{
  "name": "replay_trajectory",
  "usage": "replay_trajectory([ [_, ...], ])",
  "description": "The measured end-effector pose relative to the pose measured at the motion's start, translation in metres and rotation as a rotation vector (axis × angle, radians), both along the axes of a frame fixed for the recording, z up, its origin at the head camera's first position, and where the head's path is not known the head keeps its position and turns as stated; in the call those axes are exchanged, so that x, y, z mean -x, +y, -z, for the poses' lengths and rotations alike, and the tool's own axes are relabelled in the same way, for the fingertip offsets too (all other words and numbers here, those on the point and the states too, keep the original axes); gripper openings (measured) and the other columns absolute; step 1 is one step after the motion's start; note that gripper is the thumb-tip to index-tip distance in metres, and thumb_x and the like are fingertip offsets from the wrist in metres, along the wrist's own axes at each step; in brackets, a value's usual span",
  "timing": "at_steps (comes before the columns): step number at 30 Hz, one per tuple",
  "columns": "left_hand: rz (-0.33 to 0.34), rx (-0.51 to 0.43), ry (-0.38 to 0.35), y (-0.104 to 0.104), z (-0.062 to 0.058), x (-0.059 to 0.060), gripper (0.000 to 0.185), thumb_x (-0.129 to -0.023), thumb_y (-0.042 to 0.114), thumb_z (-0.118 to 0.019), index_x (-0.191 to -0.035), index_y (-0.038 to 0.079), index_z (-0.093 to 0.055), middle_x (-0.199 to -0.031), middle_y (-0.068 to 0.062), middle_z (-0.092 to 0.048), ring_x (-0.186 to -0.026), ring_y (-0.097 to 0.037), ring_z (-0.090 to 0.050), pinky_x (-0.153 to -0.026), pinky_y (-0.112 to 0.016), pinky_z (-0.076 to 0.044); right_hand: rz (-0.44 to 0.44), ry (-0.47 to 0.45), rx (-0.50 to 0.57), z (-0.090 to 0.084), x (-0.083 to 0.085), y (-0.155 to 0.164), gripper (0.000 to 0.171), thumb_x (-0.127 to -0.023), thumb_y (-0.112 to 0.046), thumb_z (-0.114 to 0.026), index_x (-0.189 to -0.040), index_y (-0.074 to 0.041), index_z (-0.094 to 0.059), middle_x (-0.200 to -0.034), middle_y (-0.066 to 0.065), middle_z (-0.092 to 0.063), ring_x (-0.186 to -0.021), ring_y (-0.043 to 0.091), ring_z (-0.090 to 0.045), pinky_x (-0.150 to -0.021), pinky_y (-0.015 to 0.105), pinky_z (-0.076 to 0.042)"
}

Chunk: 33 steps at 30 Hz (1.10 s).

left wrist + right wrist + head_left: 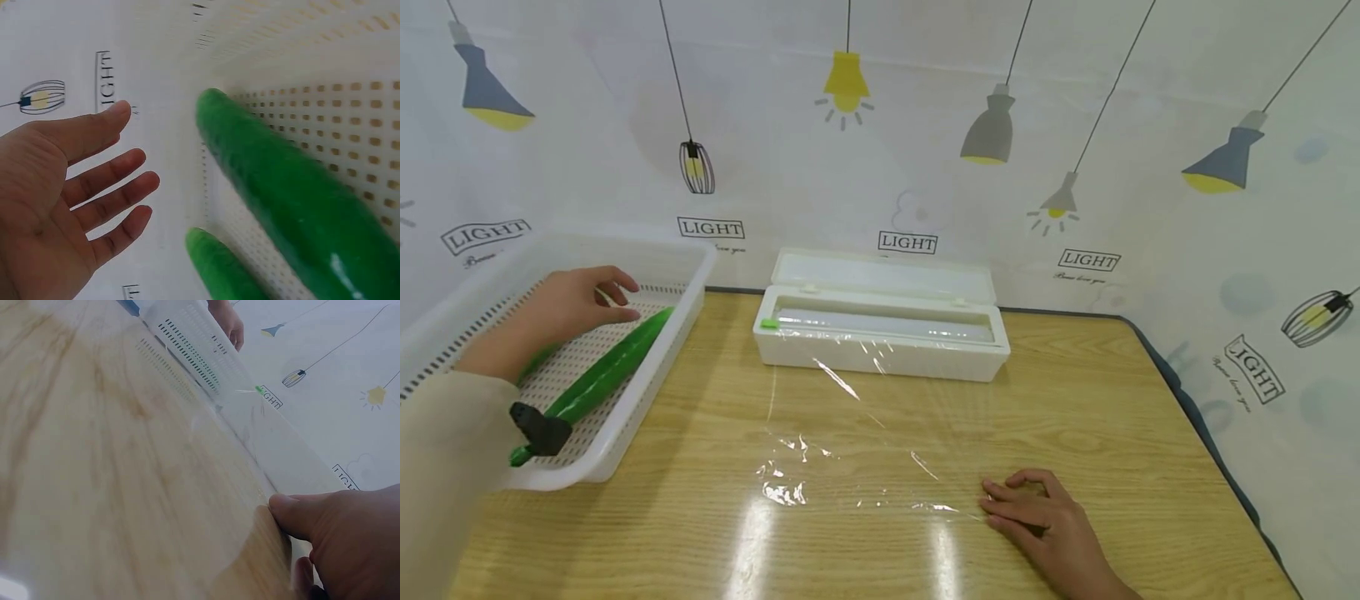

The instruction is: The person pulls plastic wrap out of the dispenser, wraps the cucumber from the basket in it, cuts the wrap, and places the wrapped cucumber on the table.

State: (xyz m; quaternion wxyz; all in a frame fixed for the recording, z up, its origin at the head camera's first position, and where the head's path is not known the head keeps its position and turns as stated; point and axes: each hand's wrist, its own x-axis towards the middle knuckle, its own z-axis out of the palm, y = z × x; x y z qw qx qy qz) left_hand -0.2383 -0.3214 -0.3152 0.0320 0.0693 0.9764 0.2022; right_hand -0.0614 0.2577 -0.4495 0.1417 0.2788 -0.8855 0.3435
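Note:
Over the white basket [651, 396] at the left, my left hand [567, 304] hovers with its fingers loosely bent and apart, holding nothing. Just below it lies a green cucumber [613, 367]. A second cucumber [215, 262] is mostly hidden under the left forearm in the head view. A sheet of clear cling film [857, 442] stretches over the table from the roll [887, 323] in a white dispenser box [880, 357]. At the sheet's near right corner, my right hand [1052, 529] pinches the film's edge between thumb and fingers.
The dispenser's lid [880, 275] stands raised against the printed wall covering [820, 167]. A green slider [769, 323] sits at the box's left end. The wooden table [1075, 400] ends at a dark edge on the right.

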Motion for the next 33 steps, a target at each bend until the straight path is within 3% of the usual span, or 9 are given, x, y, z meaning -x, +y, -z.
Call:
replay_trajectory([
  [8,0.008,0.008,-0.062,-0.004,0.020,0.002,0.057,-0.085,0.034,-0.073,-0.123,-0.003,-0.052,-0.113,-0.030,-0.056,-0.101,-0.045,-0.054,-0.077,-0.055,-0.046,0.023,-0.033,-0.014,-0.001,0.000,0.000,0.030,-0.077,-0.010,-0.079,-0.105,-0.021,-0.076,-0.117,-0.006,-0.066,-0.109,0.015,-0.048,-0.082,0.012,-0.042],
  [18,0.093,0.050,-0.144,-0.001,0.028,0.005,0.062,-0.080,0.031,-0.078,-0.127,-0.001,-0.052,-0.111,-0.034,-0.056,-0.093,-0.046,-0.058,-0.074,-0.054,-0.047,0.014,-0.004,0.001,-0.001,0.000,-0.001,0.030,-0.076,-0.007,-0.079,-0.103,-0.020,-0.076,-0.114,-0.004,-0.067,-0.106,0.016,-0.049,-0.080,0.012,-0.043],
  [27,0.099,0.060,-0.227,-0.002,0.034,0.007,0.079,-0.077,0.026,-0.081,-0.136,-0.002,-0.038,-0.112,-0.040,-0.052,-0.096,-0.049,-0.056,-0.075,-0.055,-0.047,0.038,-0.034,-0.019,-0.001,-0.002,0.000,0.030,-0.077,-0.009,-0.079,-0.104,-0.021,-0.076,-0.117,-0.007,-0.066,-0.108,0.015,-0.048,-0.083,0.013,-0.040],
  [33,0.074,0.062,-0.261,-0.005,0.041,0.007,0.089,-0.074,0.031,-0.083,-0.139,-0.003,-0.032,-0.117,-0.040,-0.050,-0.103,-0.052,-0.052,-0.078,-0.056,-0.046,0.021,0.025,0.014,0.001,-0.001,-0.002,0.032,-0.075,-0.007,-0.080,-0.104,-0.020,-0.076,-0.114,-0.003,-0.068,-0.105,0.016,-0.048,-0.082,0.011,-0.039],
])
